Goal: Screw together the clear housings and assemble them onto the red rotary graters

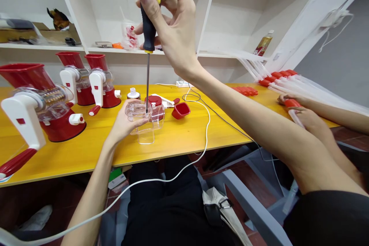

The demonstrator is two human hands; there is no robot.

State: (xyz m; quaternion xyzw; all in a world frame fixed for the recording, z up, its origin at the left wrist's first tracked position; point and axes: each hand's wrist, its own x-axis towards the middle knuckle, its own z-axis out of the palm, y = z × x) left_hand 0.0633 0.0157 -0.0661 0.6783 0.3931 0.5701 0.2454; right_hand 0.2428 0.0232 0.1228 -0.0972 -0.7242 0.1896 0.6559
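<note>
"So, looking down through the head camera, where are the two hands?"

"Apart, one above the other. The right hand (178, 30) is raised, thumb and fingers gripping the black-and-yellow handle of a screwdriver (149, 15), which stands nearly upright, shaft pointing down. The left hand (119, 125) is lower, clamped on the left side of a clear plastic housing (158, 117)."

"And where is that housing?"

"At the yellow table (178, 138), towards its front edge, right below the screwdriver. The tip reaches down to it; whether it meets a screw, I cannot tell."

"What lies around it?"

"Just to the right is a red cup (181, 111); behind, a round red part (153, 101). On the left stand three crank machines (65, 127) with red bases. A white cable (208, 123) curves down past the table's edge. Far right, a co-worker's hands (309, 117) hold a red piece (292, 103). White shelves (245, 19) rise behind."
</note>
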